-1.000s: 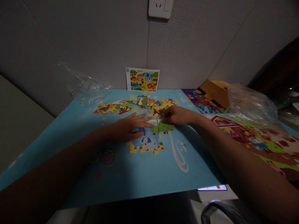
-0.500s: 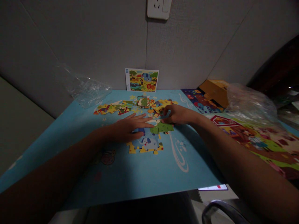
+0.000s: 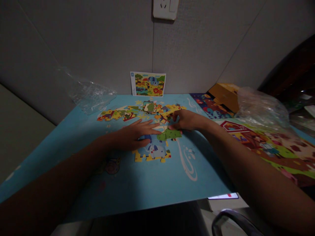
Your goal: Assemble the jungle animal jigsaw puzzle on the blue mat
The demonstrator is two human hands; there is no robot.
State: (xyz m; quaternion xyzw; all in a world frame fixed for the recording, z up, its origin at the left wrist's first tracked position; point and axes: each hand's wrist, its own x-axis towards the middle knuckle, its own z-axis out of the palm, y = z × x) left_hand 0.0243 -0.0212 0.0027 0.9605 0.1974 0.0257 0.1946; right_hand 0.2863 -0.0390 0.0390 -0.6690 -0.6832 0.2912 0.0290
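A crumpled clear plastic bag [image 3: 92,98] lies at the left of the light-blue printed tabletop [image 3: 157,186], against the grey panelled wall [image 3: 98,42]. The left hand [image 3: 135,134], fingers extended, gripping nothing, covers part of the partly joined blue-elephant cardboard jigsaw [image 3: 157,150] at table centre. The right hand [image 3: 183,120], fingers curled, touches its green section [image 3: 169,134]; grip indeterminable. The white wall socket [image 3: 165,9] is cut off above.

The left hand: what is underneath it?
Beside the left hand, blue and green pieces of the joined puzzle show, running in under its fingers. Whatever else the hand covers, puzzle or blue tabletop, cannot be seen.
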